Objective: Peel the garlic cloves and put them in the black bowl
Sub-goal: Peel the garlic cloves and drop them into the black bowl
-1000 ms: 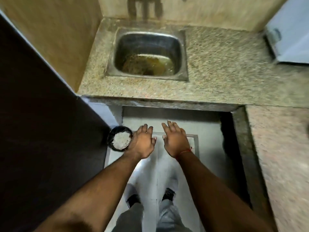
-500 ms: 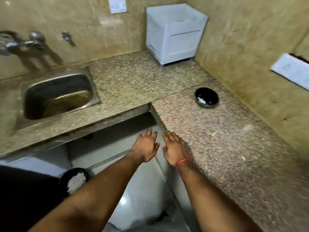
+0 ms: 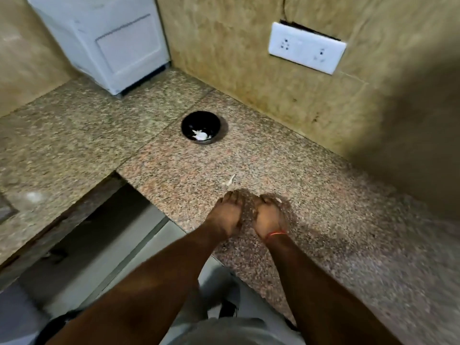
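The black bowl (image 3: 201, 127) stands on the granite counter (image 3: 323, 220) near the wall, with a few white garlic pieces (image 3: 200, 135) in it. A pale scrap of garlic or peel (image 3: 230, 181) lies on the counter between the bowl and my hands. My left hand (image 3: 225, 215) and my right hand (image 3: 268, 215) sit side by side on the counter, backs up, fingers bent down with the tips on the stone. Another small pale bit (image 3: 278, 200) shows at my right fingertips. Neither hand plainly holds anything, and the palms are hidden.
A white box-shaped appliance (image 3: 107, 41) stands in the back corner. A white wall socket (image 3: 306, 51) is on the right wall. The counter is L-shaped, with its inner edge (image 3: 139, 192) left of my hands and floor (image 3: 99, 245) below.
The view has swung right from the sink to the counter with the bowl. Both hands have moved from above the floor gap onto the counter, and their fingers have bent down.
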